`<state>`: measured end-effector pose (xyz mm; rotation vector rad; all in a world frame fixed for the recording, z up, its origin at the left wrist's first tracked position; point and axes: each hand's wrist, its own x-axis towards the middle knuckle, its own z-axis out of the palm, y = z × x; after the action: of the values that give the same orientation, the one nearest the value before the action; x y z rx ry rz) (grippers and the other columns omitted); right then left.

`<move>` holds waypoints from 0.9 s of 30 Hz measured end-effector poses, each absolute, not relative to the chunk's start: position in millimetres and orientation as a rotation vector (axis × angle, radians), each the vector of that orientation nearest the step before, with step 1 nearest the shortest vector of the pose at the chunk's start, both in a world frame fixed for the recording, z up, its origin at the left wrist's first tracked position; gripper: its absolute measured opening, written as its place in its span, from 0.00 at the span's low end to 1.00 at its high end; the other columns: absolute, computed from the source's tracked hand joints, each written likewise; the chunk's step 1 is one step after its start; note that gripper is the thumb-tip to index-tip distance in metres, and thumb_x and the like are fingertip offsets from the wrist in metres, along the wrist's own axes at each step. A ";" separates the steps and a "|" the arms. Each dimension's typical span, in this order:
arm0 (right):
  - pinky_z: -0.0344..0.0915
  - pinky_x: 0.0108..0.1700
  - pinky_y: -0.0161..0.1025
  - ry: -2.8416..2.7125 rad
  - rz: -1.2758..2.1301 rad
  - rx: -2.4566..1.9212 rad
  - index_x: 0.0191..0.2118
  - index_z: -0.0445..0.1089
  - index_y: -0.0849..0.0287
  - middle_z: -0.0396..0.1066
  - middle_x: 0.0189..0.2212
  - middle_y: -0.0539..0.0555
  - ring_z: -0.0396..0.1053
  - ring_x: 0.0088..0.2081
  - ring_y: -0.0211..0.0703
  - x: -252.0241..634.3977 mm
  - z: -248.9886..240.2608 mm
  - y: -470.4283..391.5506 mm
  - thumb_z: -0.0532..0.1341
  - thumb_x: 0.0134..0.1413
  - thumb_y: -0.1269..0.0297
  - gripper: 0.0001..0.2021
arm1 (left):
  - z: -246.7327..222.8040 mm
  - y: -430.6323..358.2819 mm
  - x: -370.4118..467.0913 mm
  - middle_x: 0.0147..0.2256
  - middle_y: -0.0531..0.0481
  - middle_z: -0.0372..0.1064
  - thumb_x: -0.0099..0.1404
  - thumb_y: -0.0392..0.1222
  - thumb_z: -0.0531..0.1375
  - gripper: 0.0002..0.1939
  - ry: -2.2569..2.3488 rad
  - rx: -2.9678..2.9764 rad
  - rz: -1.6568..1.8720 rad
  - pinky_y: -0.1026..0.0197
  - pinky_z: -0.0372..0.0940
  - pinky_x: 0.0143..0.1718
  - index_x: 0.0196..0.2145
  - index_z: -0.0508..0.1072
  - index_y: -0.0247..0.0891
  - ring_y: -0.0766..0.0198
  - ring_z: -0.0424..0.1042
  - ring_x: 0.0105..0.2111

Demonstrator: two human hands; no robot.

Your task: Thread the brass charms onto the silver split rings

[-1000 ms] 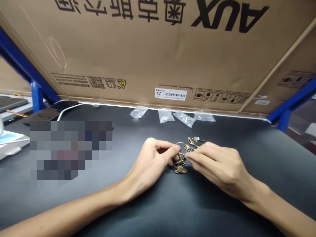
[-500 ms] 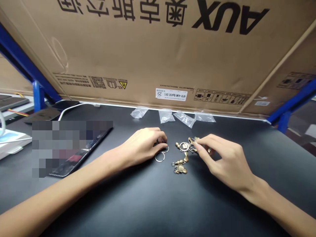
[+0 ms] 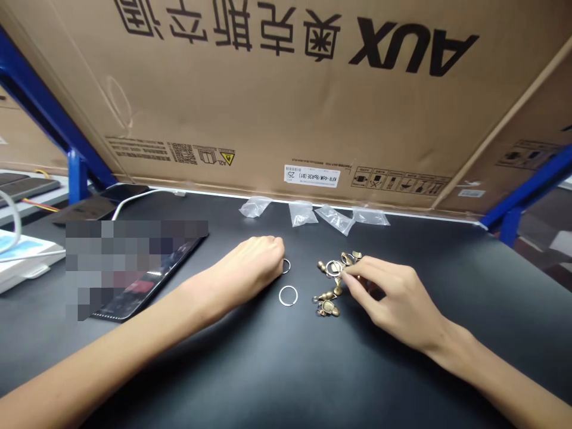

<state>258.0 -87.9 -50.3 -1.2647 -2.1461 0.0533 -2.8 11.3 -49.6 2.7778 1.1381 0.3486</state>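
silver ring (image 3: 280, 298) now lies loose on desk (image 3: 268, 369), left of brass charms (image 3: 329, 307), parted from second ring (image 3: 289, 266) peeking from under curled left hand (image 3: 261, 259); grip hidden, cannot tell. right hand (image 3: 393, 292) has fingertips at edge of third ring (image 3: 326, 269) amid charms; pinch uncertain.

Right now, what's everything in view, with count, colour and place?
carton: one large, brown, rear
table: one, black, foreground
frame: count unclear, blue, sides
bags: four, clear, far edge
rings: three large, silver, table centre
charms: several, bronze, right of centre
device: one, black, left, part-pixelated
flat items: several, dark, rear left
cables: count unclear, white, left
wires: count unclear, red-yellow, left
small box: one, white, left edge
left hand: one, by a ring
right hand: one, at charms
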 end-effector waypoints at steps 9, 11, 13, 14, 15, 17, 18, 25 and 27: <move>0.66 0.31 0.36 -2.146 0.120 -1.334 0.47 0.74 0.56 0.75 0.31 0.50 0.70 0.27 0.38 252.4 -50.7 -91.7 0.60 0.64 0.59 0.11 | -39.7 -19.5 32.8 0.24 0.57 0.63 0.64 0.40 0.55 0.05 1.042 2.137 0.648 0.66 0.55 0.23 0.30 0.65 0.39 0.69 0.59 0.22; 0.66 0.31 0.36 -2.149 0.109 -1.301 0.48 0.73 0.56 0.75 0.31 0.50 0.70 0.27 0.38 251.4 -50.7 -92.5 0.60 0.64 0.59 0.11 | -39.3 -32.2 41.7 0.24 0.58 0.62 0.65 0.39 0.53 0.04 0.977 2.073 0.690 0.67 0.57 0.25 0.32 0.64 0.39 0.70 0.59 0.23; 0.66 0.33 0.35 -2.142 0.089 -1.249 0.45 0.73 0.57 0.76 0.33 0.51 0.72 0.29 0.39 251.1 -50.5 -92.9 0.59 0.65 0.62 0.08 | -39.5 -42.3 46.4 0.25 0.58 0.63 0.66 0.39 0.53 0.04 0.922 2.034 0.702 0.68 0.58 0.25 0.33 0.63 0.39 0.70 0.61 0.23; 0.66 0.34 0.35 -2.136 0.079 -1.227 0.43 0.73 0.57 0.76 0.34 0.51 0.73 0.31 0.39 251.3 -50.4 -92.9 0.59 0.65 0.65 0.07 | -39.7 -45.7 47.4 0.25 0.58 0.64 0.66 0.38 0.54 0.03 0.910 2.055 0.709 0.68 0.59 0.25 0.33 0.64 0.39 0.70 0.62 0.24; 0.67 0.35 0.35 -2.131 0.073 -1.208 0.42 0.73 0.57 0.77 0.35 0.51 0.73 0.32 0.39 252.0 -50.3 -92.7 0.58 0.66 0.67 0.06 | -39.6 -48.0 47.7 0.27 0.57 0.66 0.66 0.37 0.54 0.03 0.909 2.106 0.723 0.67 0.59 0.26 0.34 0.65 0.39 0.70 0.62 0.25; 0.67 0.38 0.35 -2.142 0.065 -1.189 0.43 0.73 0.58 0.77 0.36 0.52 0.74 0.33 0.39 254.2 -50.8 -91.7 0.57 0.66 0.70 0.07 | -38.7 -49.4 47.1 0.32 0.54 0.68 0.65 0.36 0.55 0.04 0.893 2.230 0.773 0.66 0.61 0.28 0.37 0.69 0.39 0.69 0.64 0.27; 0.68 0.38 0.36 -2.154 0.057 -1.189 0.44 0.73 0.58 0.76 0.36 0.52 0.74 0.34 0.39 255.6 -51.5 -90.9 0.57 0.66 0.70 0.08 | -37.8 -49.1 46.5 0.35 0.52 0.68 0.65 0.35 0.55 0.06 0.872 2.274 0.793 0.66 0.62 0.29 0.39 0.71 0.39 0.69 0.64 0.28; 0.69 0.39 0.36 -2.172 0.004 -1.196 0.44 0.74 0.58 0.76 0.36 0.53 0.73 0.34 0.40 260.0 -57.0 -87.4 0.57 0.65 0.71 0.08 | -31.9 -47.5 46.6 0.36 0.51 0.71 0.68 0.39 0.57 0.09 0.781 2.090 0.644 0.66 0.62 0.29 0.33 0.76 0.37 0.69 0.68 0.30; 0.69 0.40 0.36 -2.170 0.001 -1.182 0.43 0.75 0.58 0.76 0.36 0.52 0.74 0.34 0.39 259.8 -56.9 -87.5 0.57 0.65 0.71 0.08 | -33.0 -48.2 47.7 0.36 0.51 0.72 0.68 0.40 0.57 0.09 0.759 2.008 0.612 0.66 0.63 0.29 0.33 0.76 0.37 0.68 0.69 0.31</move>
<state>259.8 -87.5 -56.9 -1.1817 -2.1704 0.0008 47.7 -48.2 -33.0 2.0079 0.7588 0.6123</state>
